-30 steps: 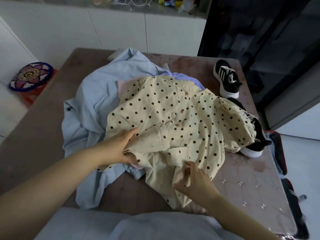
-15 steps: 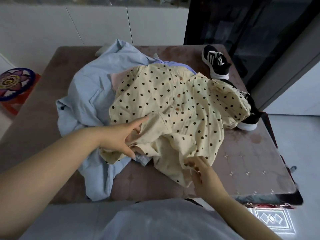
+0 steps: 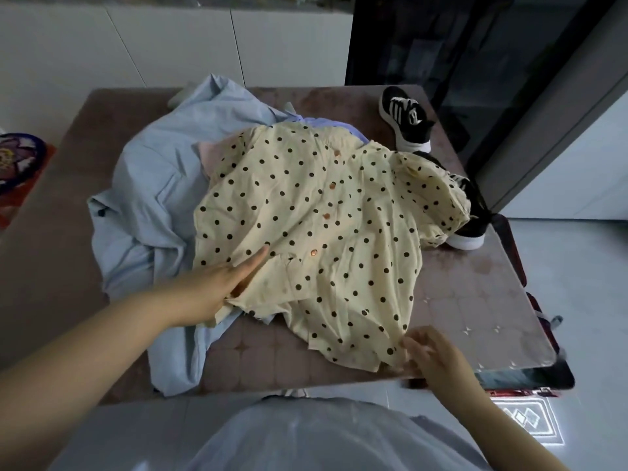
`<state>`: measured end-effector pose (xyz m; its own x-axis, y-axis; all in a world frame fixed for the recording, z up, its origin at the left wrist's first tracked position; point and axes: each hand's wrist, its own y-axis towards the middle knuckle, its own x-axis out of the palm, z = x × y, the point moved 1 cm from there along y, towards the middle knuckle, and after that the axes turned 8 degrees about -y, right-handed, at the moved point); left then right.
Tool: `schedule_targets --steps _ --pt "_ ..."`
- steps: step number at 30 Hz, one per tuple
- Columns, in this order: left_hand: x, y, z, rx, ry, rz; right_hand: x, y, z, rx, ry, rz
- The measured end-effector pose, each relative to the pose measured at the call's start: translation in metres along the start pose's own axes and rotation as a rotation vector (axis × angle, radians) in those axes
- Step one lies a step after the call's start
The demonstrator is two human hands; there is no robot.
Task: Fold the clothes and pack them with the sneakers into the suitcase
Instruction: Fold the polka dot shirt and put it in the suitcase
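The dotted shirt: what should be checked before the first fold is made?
1. Dotted shirt spread open, buttons up: ok.
2. Lying on bare table: not ok, it sits on the blue garment.
3. Right sleeve clear: not ok, it drapes over the near sneaker.
4. Left hand flat on the shirt: ok.
5. Right hand gripping the hem: cannot tell.

Dotted shirt (image 3: 316, 229) on top of clothes pile, table (image 3: 475, 300) centre; one sneaker (image 3: 406, 119) behind-right, 2nd sneaker (image 3: 470, 229) under shirt's right edge.
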<state>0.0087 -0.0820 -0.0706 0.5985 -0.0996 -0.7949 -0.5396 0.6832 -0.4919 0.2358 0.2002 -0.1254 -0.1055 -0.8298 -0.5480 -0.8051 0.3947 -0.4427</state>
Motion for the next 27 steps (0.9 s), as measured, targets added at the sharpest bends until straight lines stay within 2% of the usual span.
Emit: schedule_targets --steps 2,6,7,9,12,15,17,20,23,25,27 --pt "0.001 0.002 -0.011 0.017 0.034 -0.033 0.004 0.009 0.000 0.188 -0.015 0.013" --pt "-0.005 0.003 -0.015 0.052 0.214 -0.143 0.015 0.017 -0.018 0.388 0.126 -0.151" --pt "-0.006 0.004 -0.015 0.056 0.236 -0.150 0.018 0.018 -0.019 0.392 0.092 -0.175" --pt "-0.007 0.001 -0.014 0.056 0.173 -0.114 0.024 0.022 -0.017 0.382 0.055 -0.076" --pt "-0.003 -0.013 -0.009 0.049 -0.169 0.033 0.024 0.022 -0.018 0.359 0.099 0.038" --pt "0.009 -0.021 0.003 0.041 -0.348 0.212 0.025 0.018 -0.027 0.258 0.079 -0.080" --pt "0.021 -0.019 0.009 -0.002 -0.305 0.284 0.022 0.013 -0.033 0.210 0.121 -0.130" --pt "0.035 -0.011 0.015 -0.105 -0.127 0.366 0.009 0.003 -0.042 0.253 0.458 -0.198" --pt "0.036 -0.011 0.016 -0.098 -0.134 0.423 -0.025 0.002 -0.044 0.217 0.545 -0.121" --pt "0.033 -0.013 0.021 -0.022 -0.178 0.376 -0.059 0.006 -0.039 0.163 0.504 -0.016" --pt "0.034 -0.013 0.031 0.041 -0.175 0.235 -0.092 0.013 -0.034 0.123 0.513 0.025"
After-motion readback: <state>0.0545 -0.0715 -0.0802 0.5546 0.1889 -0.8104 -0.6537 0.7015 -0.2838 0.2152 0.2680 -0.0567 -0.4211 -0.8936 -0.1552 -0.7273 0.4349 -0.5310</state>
